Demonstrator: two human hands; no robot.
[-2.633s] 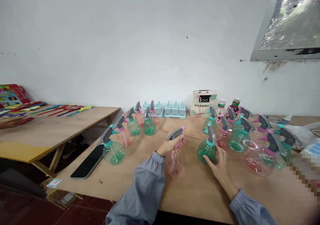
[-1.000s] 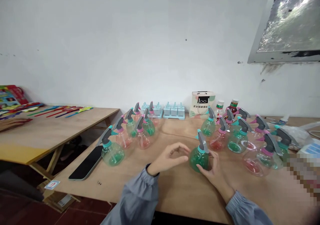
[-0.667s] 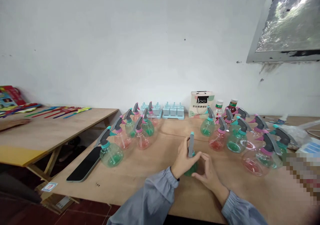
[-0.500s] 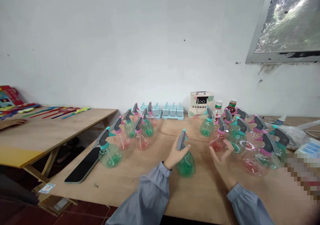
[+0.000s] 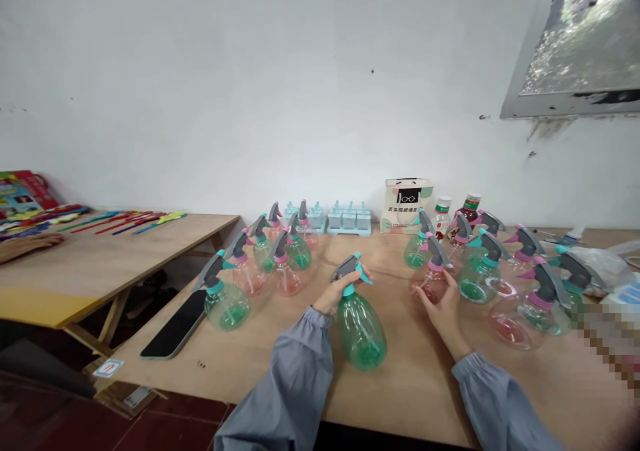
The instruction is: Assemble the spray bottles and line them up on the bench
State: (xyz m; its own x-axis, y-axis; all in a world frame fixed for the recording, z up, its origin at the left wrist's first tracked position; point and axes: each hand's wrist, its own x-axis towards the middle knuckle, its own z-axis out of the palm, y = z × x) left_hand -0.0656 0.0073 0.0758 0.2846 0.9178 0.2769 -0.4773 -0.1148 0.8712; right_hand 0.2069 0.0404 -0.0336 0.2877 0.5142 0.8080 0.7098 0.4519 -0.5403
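Observation:
My left hand point(image 5: 340, 289) is wrapped round the grey and teal spray head of a green spray bottle point(image 5: 362, 331), which leans with its base toward the right. On the right, my right hand point(image 5: 444, 304) has its thumb and fingers round a pink spray bottle point(image 5: 431, 279), which stands on the table. Several green and pink bottles stand in a group at the left, among them a green one point(image 5: 227, 306) at the front. Another group is at the right, with a pink bottle point(image 5: 517, 317) nearest.
A black phone point(image 5: 175, 327) lies at the table's left. Light blue moulds point(image 5: 349, 221), a paper bag point(image 5: 406, 207) and two capped bottles stand by the wall. A hand rests on the side table point(image 5: 150, 254) at far left, near coloured strips.
The green bottle has tilted, its spray head moving left with my left hand. My right hand has closed in on the pink bottle. The view has shifted slightly.

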